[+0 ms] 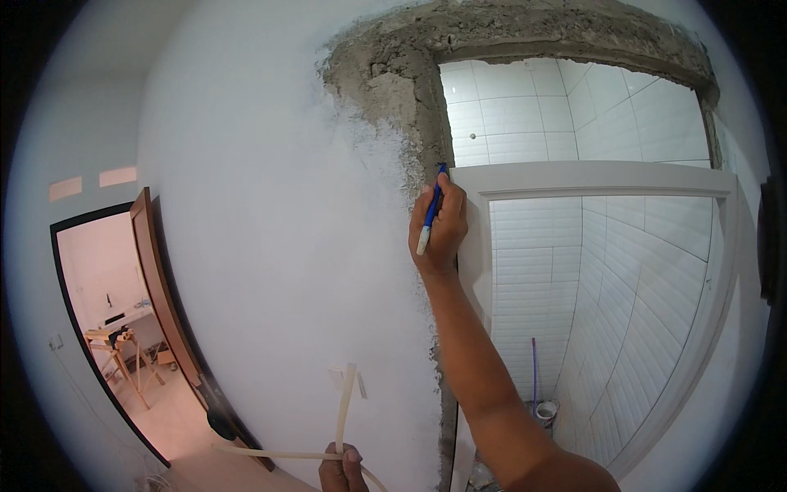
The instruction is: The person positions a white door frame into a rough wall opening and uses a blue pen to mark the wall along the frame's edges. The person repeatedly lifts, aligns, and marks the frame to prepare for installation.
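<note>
My right hand [443, 234] is raised and closed around a blue marker [431, 209] with a whitish end. The marker's upper tip meets the rough grey cement edge [426, 123] of the wall opening, close to the top left corner of a white door frame [590, 175]. Low in the picture, my left hand [344, 471] grips a pale, thin tube [346, 410]. One length of it points up along the wall; others stick out to the left and lower right. The lower part of my left hand is cut off by the picture's edge.
White wall [279, 230] fills the middle left. Beyond the frame is a white-tiled room [533, 287] holding a bucket [546, 412] and a thin purple pole [534, 373]. On the far left, a brown door [164, 287] stands ajar by a doorway, with a wooden sawhorse [123, 353] beyond.
</note>
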